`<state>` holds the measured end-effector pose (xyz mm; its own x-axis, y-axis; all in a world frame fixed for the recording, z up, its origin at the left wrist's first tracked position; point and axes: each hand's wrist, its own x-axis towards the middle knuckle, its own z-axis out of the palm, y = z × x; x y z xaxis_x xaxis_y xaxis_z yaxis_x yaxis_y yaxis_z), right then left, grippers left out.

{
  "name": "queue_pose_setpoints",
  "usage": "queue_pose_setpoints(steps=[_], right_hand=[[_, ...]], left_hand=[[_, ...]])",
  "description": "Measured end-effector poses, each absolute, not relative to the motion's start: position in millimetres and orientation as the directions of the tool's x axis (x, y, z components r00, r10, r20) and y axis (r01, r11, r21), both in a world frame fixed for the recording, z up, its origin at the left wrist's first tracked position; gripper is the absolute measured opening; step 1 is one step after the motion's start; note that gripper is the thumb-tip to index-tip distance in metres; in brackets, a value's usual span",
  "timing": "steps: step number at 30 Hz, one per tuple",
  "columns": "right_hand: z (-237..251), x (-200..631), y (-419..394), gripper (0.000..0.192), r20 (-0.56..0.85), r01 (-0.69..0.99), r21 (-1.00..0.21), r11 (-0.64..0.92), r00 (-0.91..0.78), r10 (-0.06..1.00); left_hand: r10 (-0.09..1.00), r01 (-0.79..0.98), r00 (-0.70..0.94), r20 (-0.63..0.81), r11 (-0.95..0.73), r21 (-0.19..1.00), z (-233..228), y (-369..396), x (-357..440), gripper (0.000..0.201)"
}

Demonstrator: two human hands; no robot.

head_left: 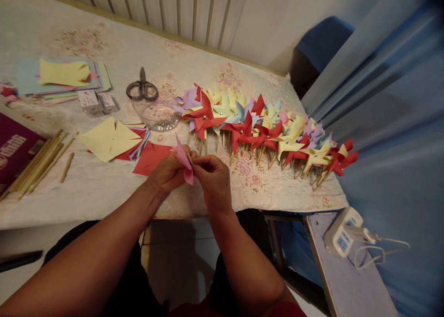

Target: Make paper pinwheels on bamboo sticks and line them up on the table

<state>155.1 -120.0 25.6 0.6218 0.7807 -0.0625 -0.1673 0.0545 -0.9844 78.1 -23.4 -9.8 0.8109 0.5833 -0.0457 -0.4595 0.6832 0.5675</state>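
Above the table's front edge, my left hand (169, 171) is closed on a pink paper pinwheel (183, 155) with curled blades. My right hand (213, 173) is closed too, its fingertips pinched behind the paper, at what looks like the end of a thin tan stick (189, 158). Most of that stick is hidden by the fingers. Under and beside my left hand lies red paper (149, 158). Left of it is a pile of cut paper squares (113, 139), yellow on top. A clear dish (161, 118) behind my hands holds small shiny pieces.
Finished pinwheels (267, 132) on sticks fill the table's right side. Black scissors (142, 88), small boxes (97, 102) and stacked coloured paper (64, 74) lie behind left. Bamboo sticks (41, 164) rest by a purple box (17, 146). A power strip (343, 233) sits lower right.
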Motion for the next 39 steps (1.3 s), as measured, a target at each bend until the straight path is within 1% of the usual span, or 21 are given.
queue_pose_setpoints(steps=[9, 16, 20, 25, 30, 34, 39], right_hand=[[31.1, 151.4, -121.2, 0.004, -0.034, -0.080, -0.996, 0.024, 0.646, 0.763], [27.4, 148.6, -121.3, 0.002, 0.016, 0.012, -1.000, 0.011, 0.666, 0.746], [26.4, 148.9, -121.2, 0.002, 0.018, 0.023, -1.000, 0.004, 0.663, 0.748], [26.5, 152.7, -121.3, 0.001, 0.022, 0.031, -1.000, 0.002, 0.661, 0.750], [26.9, 153.0, -122.5, 0.002, 0.080, 0.126, -0.992, -0.007, 0.669, 0.739], [26.8, 151.2, -123.1, 0.002, 0.108, 0.166, -0.986, -0.004, 0.659, 0.744], [26.3, 148.8, -123.5, 0.005, 0.217, 0.277, -0.960, 0.035, 0.661, 0.719]], left_hand=[[0.587, -0.443, 0.807, -0.067, 0.676, 0.589, -8.3, -23.3, 77.3, 0.025], [0.607, -0.454, 0.791, -0.078, 0.667, 0.591, -14.9, -21.3, 78.2, 0.024], [0.593, -0.445, 0.803, -0.055, 0.659, 0.607, -14.0, -21.2, 77.3, 0.023], [0.581, -0.416, 0.810, -0.078, 0.663, 0.622, -10.5, -21.2, 77.1, 0.022], [0.581, -0.392, 0.807, -0.108, 0.662, 0.639, -18.4, -17.7, 75.4, 0.025], [0.569, -0.383, 0.819, -0.080, 0.645, 0.661, -20.3, -15.8, 73.1, 0.022], [0.568, -0.394, 0.821, -0.060, 0.639, 0.661, -16.6, -15.7, 73.3, 0.020]])
